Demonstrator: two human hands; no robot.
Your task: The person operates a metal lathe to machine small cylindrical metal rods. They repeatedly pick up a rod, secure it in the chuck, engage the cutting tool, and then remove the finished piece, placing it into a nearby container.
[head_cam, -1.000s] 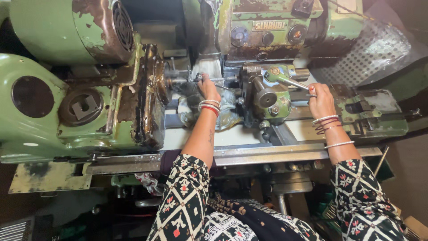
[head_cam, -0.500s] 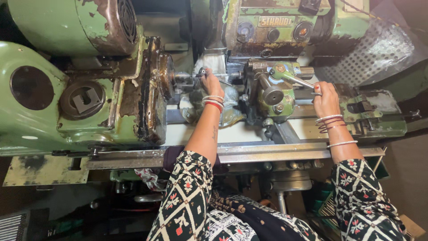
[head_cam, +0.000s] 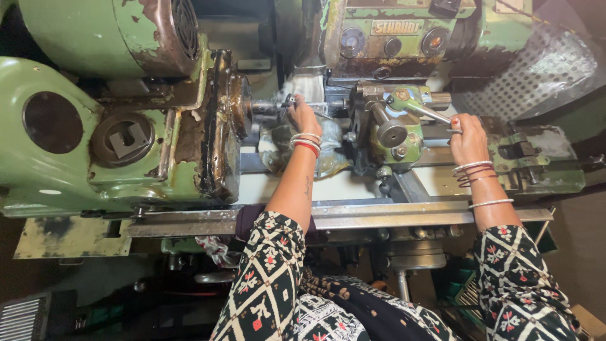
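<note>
While my view has barely shifted since before, my left hand (head_cam: 304,115) stays pinched on the small metal workpiece (head_cam: 287,101) at the green lathe's spindle (head_cam: 259,107), my right hand (head_cam: 468,136) stays clamped round the tailstock lever (head_cam: 426,112)

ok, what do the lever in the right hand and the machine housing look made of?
Lever: looks like bare polished steel, with a bright silver shine along its shaft; the right hand grips its end. Machine housing: probably cast metal under green paint, which is chipped to brown rust along the edges.
</note>
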